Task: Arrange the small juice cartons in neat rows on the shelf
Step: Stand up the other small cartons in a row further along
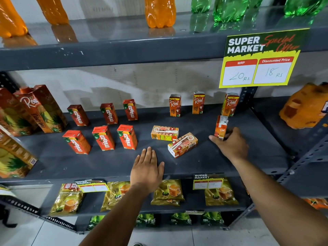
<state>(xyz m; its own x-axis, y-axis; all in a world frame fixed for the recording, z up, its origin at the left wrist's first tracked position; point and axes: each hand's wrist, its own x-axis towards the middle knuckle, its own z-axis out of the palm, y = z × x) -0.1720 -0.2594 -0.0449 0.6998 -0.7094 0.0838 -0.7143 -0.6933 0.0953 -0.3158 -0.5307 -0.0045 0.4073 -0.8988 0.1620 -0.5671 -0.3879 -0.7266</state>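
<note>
On the dark grey shelf [195,167], several red Maaza cartons [103,137] stand in two rows at the left. Three orange Real cartons [198,102] stand upright along the back right. Two more Real cartons lie flat mid-shelf: one [164,133] behind, one [182,144] in front. My right hand [230,144] grips another upright Real carton [221,127] at the right front. My left hand [148,167] rests flat and open on the shelf's front edge, just left of the lying cartons.
Large Real pineapple cartons [40,107] stand at the far left. A yellow price sign [259,57] hangs from the upper shelf, which holds orange and green bottles. An orange wrapped pack [305,107] sits on the neighbouring shelf at right. Tea packets [168,191] lie below.
</note>
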